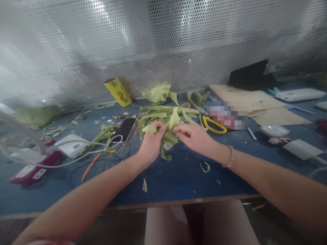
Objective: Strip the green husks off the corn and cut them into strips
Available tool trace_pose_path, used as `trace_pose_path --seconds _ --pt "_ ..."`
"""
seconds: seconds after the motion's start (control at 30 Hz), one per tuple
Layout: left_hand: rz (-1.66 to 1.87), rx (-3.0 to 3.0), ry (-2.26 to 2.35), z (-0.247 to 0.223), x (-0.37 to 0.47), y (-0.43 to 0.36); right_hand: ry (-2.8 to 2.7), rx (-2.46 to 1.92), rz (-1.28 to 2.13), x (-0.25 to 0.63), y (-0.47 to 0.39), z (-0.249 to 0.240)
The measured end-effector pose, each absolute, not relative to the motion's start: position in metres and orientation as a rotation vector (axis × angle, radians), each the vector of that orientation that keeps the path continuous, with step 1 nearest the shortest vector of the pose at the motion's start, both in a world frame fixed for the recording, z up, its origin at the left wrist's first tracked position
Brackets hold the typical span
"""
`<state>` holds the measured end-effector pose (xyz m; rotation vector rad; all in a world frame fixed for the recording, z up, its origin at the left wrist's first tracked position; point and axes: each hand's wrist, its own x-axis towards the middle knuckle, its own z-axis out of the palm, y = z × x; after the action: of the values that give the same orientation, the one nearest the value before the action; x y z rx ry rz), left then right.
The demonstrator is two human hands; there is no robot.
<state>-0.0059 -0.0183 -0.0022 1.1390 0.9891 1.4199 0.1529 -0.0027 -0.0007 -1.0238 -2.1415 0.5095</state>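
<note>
Over the middle of the blue table, my left hand (151, 137) is closed, thumb and fingers pinching a pale green leafy piece (174, 117). Close to its right, my right hand (192, 136) is also closed, fingertips pressed together at the edge of the same piece. A curled strip of it hangs below the two hands. What lies between the right fingertips is partly hidden. Behind them lies a heap of long pale green stalks and strips (163, 109). A dark phone (125, 130) rests left of my left hand, and a yellow loop handle (214, 125) lies beyond my right hand.
A yellow tube (118, 92) leans by the perforated metal panel (178, 51). White cables, a white adapter (71, 145) and a purple power strip (35, 168) occupy the left. Cardboard sheets (245, 98) and a white device (300, 94) lie right. Green scraps dot the blue table (178, 183).
</note>
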Motion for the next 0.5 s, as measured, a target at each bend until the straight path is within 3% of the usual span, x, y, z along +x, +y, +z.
trace_pose_path --seconds 0.5 --pt "1.568 1.187 1.142 -0.008 -0.0129 -0.0124 -2.215 -0.942 0.462 0.1523 -0.0058 0.0068"
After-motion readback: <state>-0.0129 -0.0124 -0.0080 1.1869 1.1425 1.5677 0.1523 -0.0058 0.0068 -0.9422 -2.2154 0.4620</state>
